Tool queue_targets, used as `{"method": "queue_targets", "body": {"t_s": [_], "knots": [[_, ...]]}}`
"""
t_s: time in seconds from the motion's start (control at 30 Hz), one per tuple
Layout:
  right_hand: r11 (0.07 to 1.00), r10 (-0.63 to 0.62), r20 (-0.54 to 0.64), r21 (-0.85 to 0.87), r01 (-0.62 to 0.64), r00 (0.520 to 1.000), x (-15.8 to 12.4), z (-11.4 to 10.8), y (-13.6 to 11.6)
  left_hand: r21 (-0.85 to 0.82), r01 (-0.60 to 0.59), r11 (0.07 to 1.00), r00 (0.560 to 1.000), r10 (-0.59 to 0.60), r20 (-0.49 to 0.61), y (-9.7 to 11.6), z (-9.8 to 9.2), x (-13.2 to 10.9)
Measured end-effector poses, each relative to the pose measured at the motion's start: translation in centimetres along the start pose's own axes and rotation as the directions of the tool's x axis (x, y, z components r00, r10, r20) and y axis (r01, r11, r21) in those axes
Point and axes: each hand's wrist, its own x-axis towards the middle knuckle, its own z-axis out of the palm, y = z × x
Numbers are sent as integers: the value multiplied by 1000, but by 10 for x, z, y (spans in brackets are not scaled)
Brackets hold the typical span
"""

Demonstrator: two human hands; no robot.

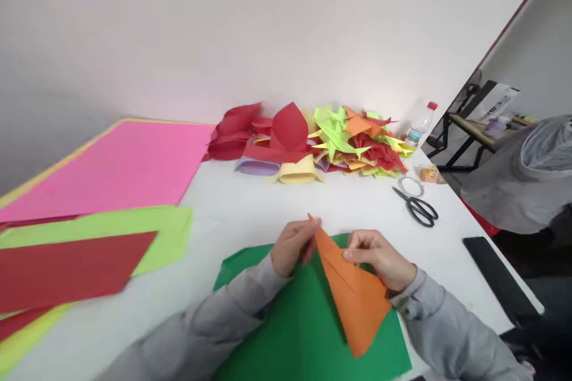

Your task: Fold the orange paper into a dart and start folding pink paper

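A folded piece of orange paper (355,297) is held up between both hands over a green sheet (295,333). My left hand (295,245) pinches it by its narrow tip at the upper left. Thumb on top, my right hand (378,256) grips the paper's right edge. A fold line runs down from the tip, and the wide end hangs toward me above the green sheet. The fingers behind the paper are partly hidden.
Black-handled scissors (417,207) and a tape roll (411,186) lie at right, near a bottle (420,126). Folded paper shapes (344,137) are heaped along the wall. Pink sheets (134,166) and red sheets (71,271) lie at left. Another person (527,172) sits beyond the right edge.
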Motion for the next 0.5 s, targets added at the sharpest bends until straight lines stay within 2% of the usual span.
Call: {"method": "queue_targets", "body": {"t_s": [0.1, 0.2, 0.3, 0.37, 0.5], "knots": [[999, -41, -46, -3, 40, 998, 0, 1, -4, 35, 43, 998, 993, -46, 109, 2, 10, -9], [999, -38, -60, -5, 38, 997, 0, 1, -5, 47, 72, 996, 983, -79, 166, 3, 15, -13], [999, -25, -51, -35, 23, 998, 0, 0, -4, 37, 88, 995, 980, -94, 175, 2, 14, -12], [993, -41, -32, -115, 37, 999, -1, -1, -5, 30, 93, 995, 981, -97, 166, 1, 13, -11], [957, -134, -35, -265, 120, 990, -4, 2, -7, 26, 90, 996, 988, -93, 124, -2, 15, -12]]}}
